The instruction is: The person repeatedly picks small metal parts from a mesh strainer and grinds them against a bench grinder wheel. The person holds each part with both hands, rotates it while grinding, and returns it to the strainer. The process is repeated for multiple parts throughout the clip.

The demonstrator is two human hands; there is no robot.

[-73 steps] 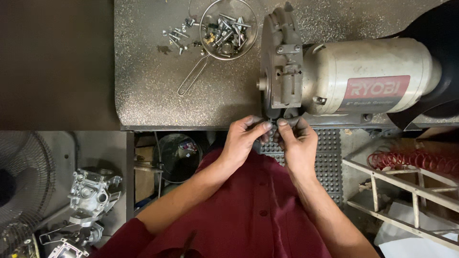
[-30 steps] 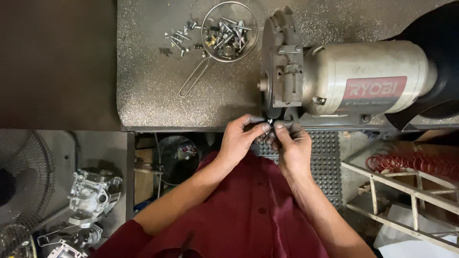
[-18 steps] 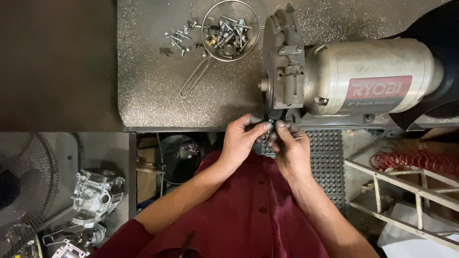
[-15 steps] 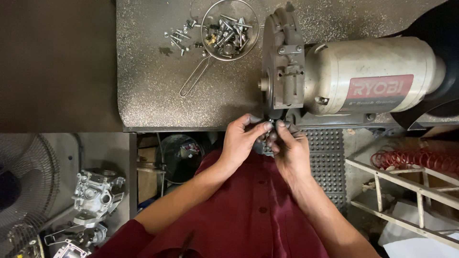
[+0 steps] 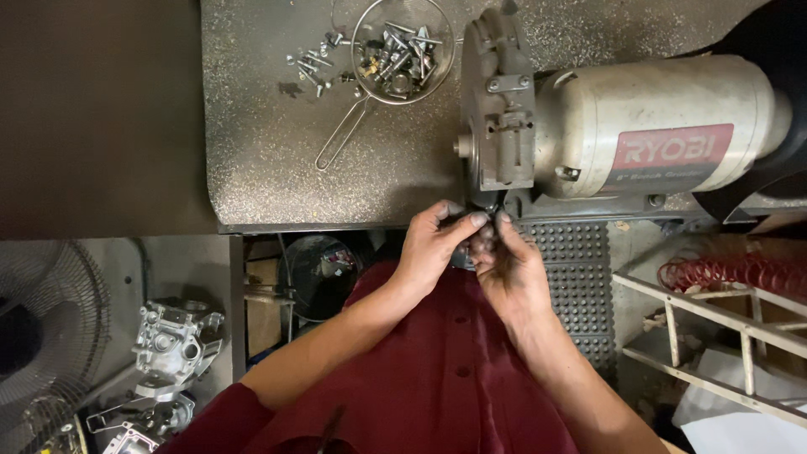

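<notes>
Both hands unmoved | left hand, right hand pinch small part beneath grinder

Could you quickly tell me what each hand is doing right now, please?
Left hand: fingers pinched together at the bench grinder; what they hold cannot be told.
Right hand: fingers curled closed against the left; contents hidden.

small part hidden by fingertips, fan cropped
</notes>
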